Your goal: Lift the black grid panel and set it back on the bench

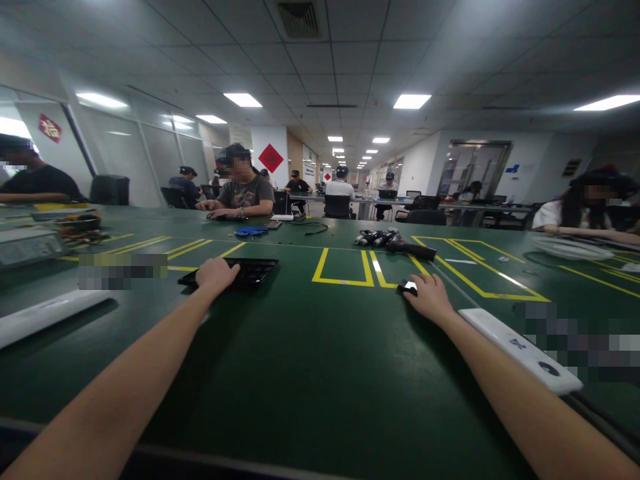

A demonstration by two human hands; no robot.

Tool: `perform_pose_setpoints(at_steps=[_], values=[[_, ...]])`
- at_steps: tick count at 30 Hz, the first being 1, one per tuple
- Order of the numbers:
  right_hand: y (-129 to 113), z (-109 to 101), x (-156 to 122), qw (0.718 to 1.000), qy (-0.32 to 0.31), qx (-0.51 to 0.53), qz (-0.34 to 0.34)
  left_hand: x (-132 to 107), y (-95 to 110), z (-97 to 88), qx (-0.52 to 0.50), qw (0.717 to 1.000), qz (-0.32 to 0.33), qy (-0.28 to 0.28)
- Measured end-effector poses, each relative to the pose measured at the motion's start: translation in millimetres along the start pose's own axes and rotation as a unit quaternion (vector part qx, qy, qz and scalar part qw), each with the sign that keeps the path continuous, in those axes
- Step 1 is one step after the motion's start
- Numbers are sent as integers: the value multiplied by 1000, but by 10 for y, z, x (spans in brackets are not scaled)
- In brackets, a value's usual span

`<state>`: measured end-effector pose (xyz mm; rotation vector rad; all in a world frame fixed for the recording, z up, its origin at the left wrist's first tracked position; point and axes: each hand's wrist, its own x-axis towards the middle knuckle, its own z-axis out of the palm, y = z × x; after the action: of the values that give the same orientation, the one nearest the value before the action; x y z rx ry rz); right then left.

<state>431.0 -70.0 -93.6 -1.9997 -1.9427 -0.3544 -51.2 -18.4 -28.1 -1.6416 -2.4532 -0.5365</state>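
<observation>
As the head view shows, our left hand (216, 275) touches a black tray (257, 272), left on the bench (320, 373); we can't tell if it grips. Farther right, our right hand (429, 293) pinches a small black thing (409, 287). Holding seems our step; moving calls for care.

Black gridded tray (256, 271) flat, left; small black-and-white object (409, 287) right, partly covered.

Tiled ceiling (360, 60), bright light panel (412, 101), white pillar (261, 137), glass doors (469, 168), black chair (338, 206)
</observation>
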Motion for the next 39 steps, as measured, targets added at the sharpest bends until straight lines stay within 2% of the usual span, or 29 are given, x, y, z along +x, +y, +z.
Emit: perform_pose_setpoints(at_steps=[2, 4, 8, 11, 14, 16, 19, 22, 24, 26, 28, 30, 33, 35, 37, 39], values=[[-135, -59, -19, 1000, 15, -1, 7, -85, 147, -2, -23, 997, 61, 45], [-334, -124, -74, 999, 21, 19, -16, -254, 348, 38, -61, 985, 154, 51], [-787, -224, -290, 986, -12, 104, -130, -769, 790, 219, -98, 935, 341, -16], [-1011, -258, -463, 960, -59, 165, -216, -1067, 1002, 324, -95, 902, 413, -86], [-1086, -259, -555, 935, -119, 194, -272, -1158, 1056, 344, -104, 882, 449, -99], [-1086, -256, -572, 926, -143, 196, -290, -1149, 1042, 334, -125, 875, 457, -100], [-1081, -271, -566, 923, -147, 189, -301, -1117, 1011, 331, -173, 876, 443, -83], [-1067, -330, -519, 919, -130, 180, -326, -1088, 986, 344, -236, 891, 387, -39], [-1006, -381, -446, 923, -94, 174, -329, -1068, 968, 346, -262, 903, 340, -31], [-872, -416, -346, 944, -34, 153, -289, -1057, 952, 333, -258, 914, 310, -49], [-669, -411, -247, 971, 29, 105, -211, -1064, 944, 306, -228, 922, 303, -83], [-433, -354, -175, 990, 59, 34, -126, -1089, 943, 278, -193, 922, 315, -117], [-124, -210, -131, 999, 17, -42, -26, -1135, 943, 255, -169, 912, 348, -139], [-3, -122, -124, 998, -35, -44, 4, -1141, 942, 252, -183, 906, 355, -139], [42, -69, -118, 997, -68, -37, 8, -1095, 942, 242, -235, 904, 326, -148], [35, -51, -112, 996, -75, -43, 5, -968, 929, 206, -334, 892, 247, -177]])
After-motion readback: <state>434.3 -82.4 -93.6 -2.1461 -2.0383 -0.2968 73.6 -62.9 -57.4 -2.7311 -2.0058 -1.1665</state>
